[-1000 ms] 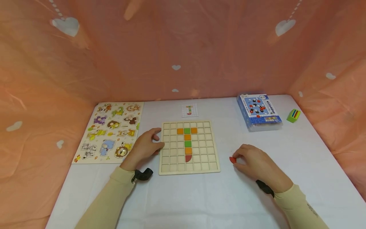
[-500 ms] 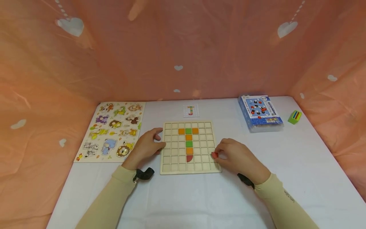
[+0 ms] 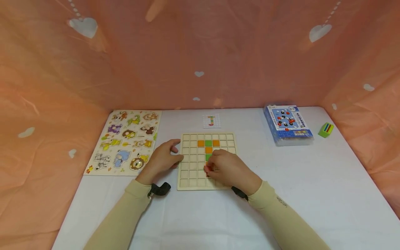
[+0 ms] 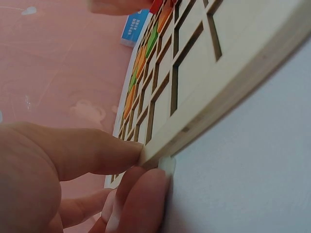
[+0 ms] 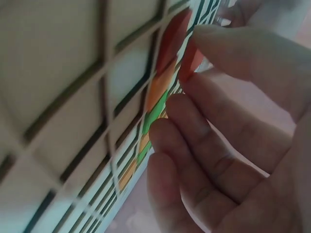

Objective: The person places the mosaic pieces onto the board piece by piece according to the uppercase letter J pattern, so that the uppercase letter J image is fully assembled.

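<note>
A wooden grid board [image 3: 193,189] lies on the white table. Orange and green square tiles form a T in its cells, among them a green tile [image 3: 208,143]. A dark red rounded tile [image 5: 173,39] sits at the foot of the stem, largely covered by my right hand in the head view. My right hand [image 3: 232,169] is over the board, pinching a small red piece [image 5: 191,59] between thumb and index finger; its full outline is hidden. At the board's left edge, my left hand [image 3: 161,159] grips the rim, thumb [image 4: 104,153] on top and fingers against the side.
Behind the board lies a small card [image 3: 211,121] printed with a T-like coloured pattern. An animal puzzle board [image 3: 126,142] is at the left. A blue-and-white box [image 3: 289,126] and a small green block [image 3: 326,129] stand at the back right.
My right hand has carried the red piece leftward from the table right of the board to above the stem's lower end. The left hand keeps its place at the board's edge.
</note>
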{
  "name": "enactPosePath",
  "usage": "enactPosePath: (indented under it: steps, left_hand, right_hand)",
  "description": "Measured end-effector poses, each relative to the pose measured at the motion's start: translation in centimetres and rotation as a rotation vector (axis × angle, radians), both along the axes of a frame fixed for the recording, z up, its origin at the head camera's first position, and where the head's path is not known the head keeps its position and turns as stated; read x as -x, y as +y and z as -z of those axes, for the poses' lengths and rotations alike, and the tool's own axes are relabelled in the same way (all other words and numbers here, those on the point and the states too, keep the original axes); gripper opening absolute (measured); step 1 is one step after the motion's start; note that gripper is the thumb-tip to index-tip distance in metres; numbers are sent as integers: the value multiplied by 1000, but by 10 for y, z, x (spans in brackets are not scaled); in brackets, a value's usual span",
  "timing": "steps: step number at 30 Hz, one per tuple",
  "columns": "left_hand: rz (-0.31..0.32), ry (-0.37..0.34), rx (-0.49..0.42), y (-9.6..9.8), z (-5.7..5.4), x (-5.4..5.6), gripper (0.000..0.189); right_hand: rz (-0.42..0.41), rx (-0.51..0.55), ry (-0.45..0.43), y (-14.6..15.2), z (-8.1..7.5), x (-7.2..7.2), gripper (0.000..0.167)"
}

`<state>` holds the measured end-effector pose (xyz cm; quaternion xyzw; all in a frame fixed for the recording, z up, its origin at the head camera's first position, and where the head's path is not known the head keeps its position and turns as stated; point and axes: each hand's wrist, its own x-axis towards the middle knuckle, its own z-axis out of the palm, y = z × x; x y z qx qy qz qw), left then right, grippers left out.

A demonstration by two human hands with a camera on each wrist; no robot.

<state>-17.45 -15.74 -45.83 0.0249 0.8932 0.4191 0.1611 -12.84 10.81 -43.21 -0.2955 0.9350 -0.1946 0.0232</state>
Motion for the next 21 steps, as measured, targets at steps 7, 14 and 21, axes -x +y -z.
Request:
enactPosePath:
  steps: [7, 14, 21]
  left_hand:
    - [2, 0, 5, 0, 1, 1, 70]
    - [-7, -7, 12, 1, -1, 1, 71]
    - [-16, -10, 9, 1, 0, 0, 70]
  right_hand:
    - [-18, 10, 25, -12, 5, -3, 19]
    - [-27, 34, 41, -16, 10, -5, 17]
    - [-28, 26, 46, -17, 12, -5, 16]
